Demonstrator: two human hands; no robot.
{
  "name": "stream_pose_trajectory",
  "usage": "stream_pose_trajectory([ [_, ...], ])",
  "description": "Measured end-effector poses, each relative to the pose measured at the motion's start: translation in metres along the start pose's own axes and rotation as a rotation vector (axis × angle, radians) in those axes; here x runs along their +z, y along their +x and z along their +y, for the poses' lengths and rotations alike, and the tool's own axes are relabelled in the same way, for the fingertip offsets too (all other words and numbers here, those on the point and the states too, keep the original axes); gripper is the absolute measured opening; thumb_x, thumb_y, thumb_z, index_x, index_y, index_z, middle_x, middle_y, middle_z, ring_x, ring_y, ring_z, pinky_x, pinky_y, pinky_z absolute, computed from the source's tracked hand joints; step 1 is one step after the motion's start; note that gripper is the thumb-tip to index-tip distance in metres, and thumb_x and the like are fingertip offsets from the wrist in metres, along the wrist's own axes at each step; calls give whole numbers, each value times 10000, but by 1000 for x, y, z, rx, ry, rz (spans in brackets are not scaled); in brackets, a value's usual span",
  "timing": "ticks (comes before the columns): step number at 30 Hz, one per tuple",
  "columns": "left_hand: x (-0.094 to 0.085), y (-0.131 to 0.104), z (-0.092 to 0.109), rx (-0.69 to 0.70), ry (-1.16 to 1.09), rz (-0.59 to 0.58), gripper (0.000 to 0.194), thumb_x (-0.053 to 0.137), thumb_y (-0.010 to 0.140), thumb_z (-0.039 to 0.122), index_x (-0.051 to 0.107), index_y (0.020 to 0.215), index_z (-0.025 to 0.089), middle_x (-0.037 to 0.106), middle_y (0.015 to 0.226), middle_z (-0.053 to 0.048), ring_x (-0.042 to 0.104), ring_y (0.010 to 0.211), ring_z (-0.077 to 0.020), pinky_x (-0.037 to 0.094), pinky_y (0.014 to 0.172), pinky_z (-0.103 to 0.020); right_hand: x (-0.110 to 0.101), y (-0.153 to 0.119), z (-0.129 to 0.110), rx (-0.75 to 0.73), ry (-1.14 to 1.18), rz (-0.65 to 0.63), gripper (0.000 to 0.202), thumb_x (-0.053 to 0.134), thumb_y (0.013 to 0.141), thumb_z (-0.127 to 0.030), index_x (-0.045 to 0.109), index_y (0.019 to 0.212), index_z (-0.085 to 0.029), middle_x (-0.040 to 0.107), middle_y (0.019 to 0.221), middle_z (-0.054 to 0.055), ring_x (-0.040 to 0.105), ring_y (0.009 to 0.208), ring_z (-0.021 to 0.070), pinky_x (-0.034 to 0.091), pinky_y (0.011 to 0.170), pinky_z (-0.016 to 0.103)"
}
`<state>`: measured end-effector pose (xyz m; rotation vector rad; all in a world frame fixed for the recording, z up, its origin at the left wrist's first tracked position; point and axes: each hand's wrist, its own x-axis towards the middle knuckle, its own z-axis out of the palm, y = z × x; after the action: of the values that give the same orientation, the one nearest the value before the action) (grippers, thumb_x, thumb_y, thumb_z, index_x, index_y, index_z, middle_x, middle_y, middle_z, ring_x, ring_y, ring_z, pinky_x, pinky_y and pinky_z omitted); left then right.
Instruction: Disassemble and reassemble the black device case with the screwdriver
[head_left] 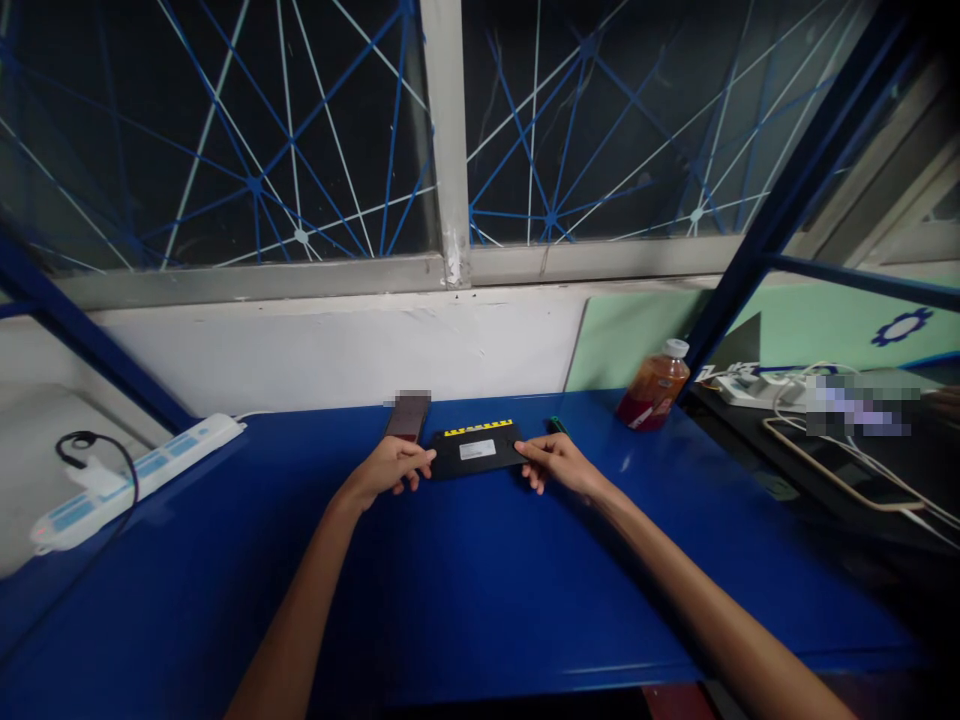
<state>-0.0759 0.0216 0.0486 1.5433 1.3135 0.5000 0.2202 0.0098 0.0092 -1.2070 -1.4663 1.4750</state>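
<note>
A flat black rectangular item (450, 461) is held between both hands over the blue table (480, 590). It has a white label in its middle and a yellow-and-black strip along the far edge. My left hand (391, 465) pinches its left end between thumb and fingers. At the right end, my right hand (555, 464) grips it the same way. Just beyond my left hand lies a dark phone-like object (409, 417), partly pixelated. A small green-and-black item (557, 426) lies behind my right hand, partly hidden by it.
A white power strip (180, 455) with a black cable lies at the left. At the back right stands a bottle of reddish drink (654, 388). Blue frame posts rise on both sides. Further right, cables and a phone (840, 465) rest on a dark surface.
</note>
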Motion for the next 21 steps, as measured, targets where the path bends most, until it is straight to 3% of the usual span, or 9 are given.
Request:
stream_pose_trajectory([
  [5,1,3,-7,11,55,-50,361,694,682,449,645,778,104,610,670,-48,522,526,-110,317,412,-207,1,0,3,33,-46,-12,536,587,773,-631,573,582,-131,583,428,7,540,355,100,435,397,213],
  [14,2,7,-14,-36,42,-51,431,762,589,423,605,851,120,611,769,-36,548,535,-112,329,411,-209,4,3,15,97,-114,-18,569,546,791,-655,550,554,-137,554,368,0,499,275,91,404,298,180],
  [21,3,11,-18,-43,60,-68,364,749,614,415,626,784,118,621,668,-33,564,520,-122,345,409,-209,13,1,8,214,-95,70,511,576,842,-528,556,513,-137,639,446,76,595,344,137,517,350,224],
])
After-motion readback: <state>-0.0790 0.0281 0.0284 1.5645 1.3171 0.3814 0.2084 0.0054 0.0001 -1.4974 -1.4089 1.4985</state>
